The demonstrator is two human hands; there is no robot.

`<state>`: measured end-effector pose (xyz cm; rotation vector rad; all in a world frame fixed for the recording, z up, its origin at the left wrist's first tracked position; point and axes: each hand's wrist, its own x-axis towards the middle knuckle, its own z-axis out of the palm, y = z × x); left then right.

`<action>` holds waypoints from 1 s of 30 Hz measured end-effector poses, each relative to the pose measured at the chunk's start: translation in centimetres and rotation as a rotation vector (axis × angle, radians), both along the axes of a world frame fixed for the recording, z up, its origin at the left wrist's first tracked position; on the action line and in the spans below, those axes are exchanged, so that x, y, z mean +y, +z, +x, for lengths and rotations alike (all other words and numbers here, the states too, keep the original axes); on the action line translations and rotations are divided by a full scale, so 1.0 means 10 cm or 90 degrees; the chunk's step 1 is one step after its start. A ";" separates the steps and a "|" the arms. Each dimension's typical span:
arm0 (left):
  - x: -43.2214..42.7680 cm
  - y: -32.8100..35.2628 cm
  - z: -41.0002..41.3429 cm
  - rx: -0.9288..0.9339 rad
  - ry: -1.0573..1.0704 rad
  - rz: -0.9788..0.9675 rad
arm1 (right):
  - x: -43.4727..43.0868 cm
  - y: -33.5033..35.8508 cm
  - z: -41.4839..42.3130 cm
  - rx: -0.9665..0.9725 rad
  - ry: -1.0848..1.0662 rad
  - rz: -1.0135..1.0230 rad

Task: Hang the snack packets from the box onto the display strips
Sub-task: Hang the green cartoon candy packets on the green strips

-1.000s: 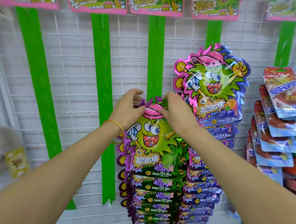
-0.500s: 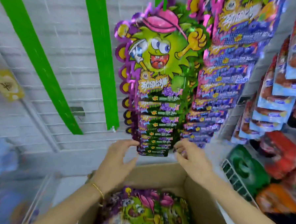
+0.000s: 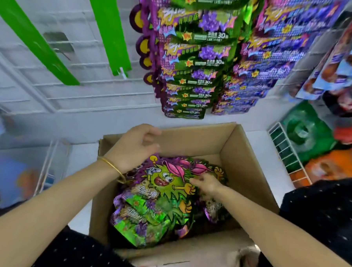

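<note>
An open cardboard box [image 3: 241, 157] stands below me with several green and purple snack packets in it. The top snack packet [image 3: 164, 183] shows a green cartoon face with a pink cap. My right hand [image 3: 207, 184] is down inside the box, and its bent fingers touch that packet's right side. Over the box's back left corner hovers my left hand [image 3: 133, 145], fingers loosely curled and holding nothing. Two full columns of hung packets [image 3: 190, 68] [image 3: 262, 62] dangle above the box. Left of them, two green display strips [image 3: 107, 27] [image 3: 33, 38] are bare.
A white wire grid wall [image 3: 91, 96] carries the strips. Red and blue packets [image 3: 337, 66] hang at the right. Beneath them, green and orange bags [image 3: 305, 136] sit in a wire basket. Blurred goods lie at the far left.
My view tipped from the strips down into the box. Both hands left the hung packet and came down; my right hand went into the box onto the top packet.
</note>
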<state>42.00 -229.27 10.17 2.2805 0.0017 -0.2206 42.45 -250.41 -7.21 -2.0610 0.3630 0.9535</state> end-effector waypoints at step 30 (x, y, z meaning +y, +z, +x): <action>-0.02 0.37 0.13 -0.115 -0.052 -0.017 | -0.22 1.86 0.30 -0.317 0.083 0.380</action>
